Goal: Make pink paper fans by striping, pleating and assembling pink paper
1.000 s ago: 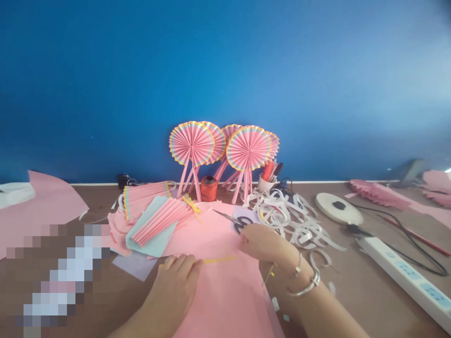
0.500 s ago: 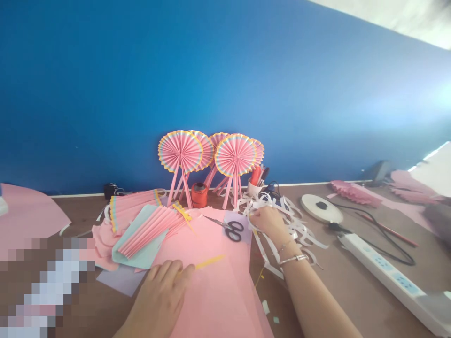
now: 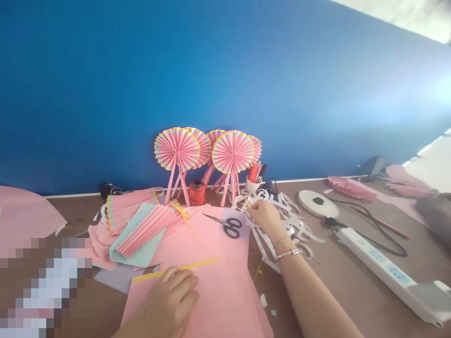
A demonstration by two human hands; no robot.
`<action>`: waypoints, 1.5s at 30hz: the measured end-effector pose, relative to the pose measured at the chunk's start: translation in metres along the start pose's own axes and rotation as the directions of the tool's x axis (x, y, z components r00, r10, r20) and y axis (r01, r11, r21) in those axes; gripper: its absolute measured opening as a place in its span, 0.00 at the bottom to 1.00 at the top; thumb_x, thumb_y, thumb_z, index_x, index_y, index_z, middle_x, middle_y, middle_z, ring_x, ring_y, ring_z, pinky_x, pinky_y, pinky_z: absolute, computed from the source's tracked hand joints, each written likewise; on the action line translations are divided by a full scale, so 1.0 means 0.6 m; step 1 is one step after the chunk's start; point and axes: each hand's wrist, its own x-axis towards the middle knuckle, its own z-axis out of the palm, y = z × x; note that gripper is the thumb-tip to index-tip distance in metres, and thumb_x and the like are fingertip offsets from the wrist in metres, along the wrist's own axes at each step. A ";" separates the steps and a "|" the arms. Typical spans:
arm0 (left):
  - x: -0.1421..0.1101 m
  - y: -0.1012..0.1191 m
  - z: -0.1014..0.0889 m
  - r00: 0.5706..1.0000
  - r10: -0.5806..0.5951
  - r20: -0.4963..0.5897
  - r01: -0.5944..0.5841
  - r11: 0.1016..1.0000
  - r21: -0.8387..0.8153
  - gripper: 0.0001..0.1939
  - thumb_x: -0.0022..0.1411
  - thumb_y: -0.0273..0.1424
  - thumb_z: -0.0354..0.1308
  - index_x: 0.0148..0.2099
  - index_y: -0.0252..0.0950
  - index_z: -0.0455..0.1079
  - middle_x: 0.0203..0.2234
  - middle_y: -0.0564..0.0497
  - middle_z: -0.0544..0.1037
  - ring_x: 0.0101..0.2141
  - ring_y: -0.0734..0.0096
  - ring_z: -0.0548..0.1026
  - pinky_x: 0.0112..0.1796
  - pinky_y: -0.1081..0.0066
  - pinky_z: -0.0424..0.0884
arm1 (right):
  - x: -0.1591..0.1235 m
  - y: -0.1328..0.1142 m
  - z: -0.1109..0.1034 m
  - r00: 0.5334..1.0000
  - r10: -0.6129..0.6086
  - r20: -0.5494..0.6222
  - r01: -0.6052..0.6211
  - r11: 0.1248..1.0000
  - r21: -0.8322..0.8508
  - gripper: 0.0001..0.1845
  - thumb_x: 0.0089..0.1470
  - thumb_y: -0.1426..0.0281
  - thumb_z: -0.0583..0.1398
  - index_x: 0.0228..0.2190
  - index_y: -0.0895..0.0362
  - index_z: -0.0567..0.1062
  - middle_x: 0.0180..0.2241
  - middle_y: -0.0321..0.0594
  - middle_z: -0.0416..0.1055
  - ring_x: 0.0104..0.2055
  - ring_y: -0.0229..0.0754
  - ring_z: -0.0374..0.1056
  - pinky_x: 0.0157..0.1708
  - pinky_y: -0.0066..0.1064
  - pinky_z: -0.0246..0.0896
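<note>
My left hand (image 3: 172, 298) rests on a pink paper sheet (image 3: 225, 295), its fingers loosely bent and a little apart. A yellow strip (image 3: 200, 264) runs along that sheet's upper edge, just beyond the fingertips. Over a tangled heap of white paper strips (image 3: 299, 228) is my right hand (image 3: 266, 217), with its fingers pinched together. A tiny yellow spot shows at those fingertips, too small to name. Black-handled scissors (image 3: 230, 226) lie between the hands on a lilac piece of paper. Pleated pink paper (image 3: 148, 230) lies on a pale blue sheet to the left.
Round pink paper fans (image 3: 177, 149) lean against the blue wall (image 3: 105, 94). Between their sticks sits an orange spool (image 3: 197, 193), with a white cup (image 3: 252, 184) of tools nearby. On the right are a white disc (image 3: 317, 203), a cable and a power strip (image 3: 377, 263).
My left hand has shifted off the yellow strip, which now shows along the sheet's edge to the left. My right hand stays at the white strips. The view has moved slightly.
</note>
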 end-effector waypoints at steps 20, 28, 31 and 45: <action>0.010 0.009 -0.009 0.969 -0.051 0.241 0.023 0.993 0.114 0.16 0.60 0.23 0.47 0.49 0.34 0.66 0.53 0.43 0.69 0.50 0.59 0.65 0.49 0.61 0.58 | -0.089 -0.088 0.029 0.434 -0.729 0.529 0.357 0.678 0.642 0.18 0.42 0.80 0.53 0.35 0.58 0.77 0.35 0.37 0.75 0.36 0.36 0.68 0.35 0.25 0.62; 0.053 0.021 -0.042 0.933 -0.141 0.332 0.135 0.990 0.040 0.11 0.64 0.24 0.44 0.44 0.36 0.66 0.36 0.47 0.72 0.37 0.64 0.68 0.41 0.64 0.61 | -0.089 -0.079 0.032 0.595 -0.597 0.538 0.429 0.802 0.415 0.15 0.40 0.77 0.56 0.31 0.57 0.79 0.30 0.38 0.76 0.31 0.38 0.68 0.29 0.25 0.60; 0.065 0.026 -0.052 0.916 -0.198 0.350 0.198 0.980 0.035 0.09 0.63 0.24 0.45 0.39 0.37 0.66 0.39 0.47 0.71 0.37 0.64 0.68 0.40 0.64 0.62 | -0.086 -0.077 0.030 0.586 -0.614 0.529 0.422 0.788 0.447 0.12 0.41 0.76 0.57 0.29 0.58 0.79 0.28 0.38 0.76 0.30 0.38 0.68 0.29 0.25 0.59; 0.071 0.022 -0.031 0.936 -0.177 0.303 0.168 0.984 0.057 0.06 0.60 0.24 0.50 0.37 0.36 0.67 0.38 0.47 0.72 0.41 0.59 0.64 0.42 0.60 0.60 | -0.142 -0.062 0.061 0.732 -0.610 0.302 0.277 0.672 0.687 0.14 0.45 0.79 0.52 0.29 0.59 0.77 0.32 0.39 0.74 0.36 0.40 0.69 0.36 0.27 0.63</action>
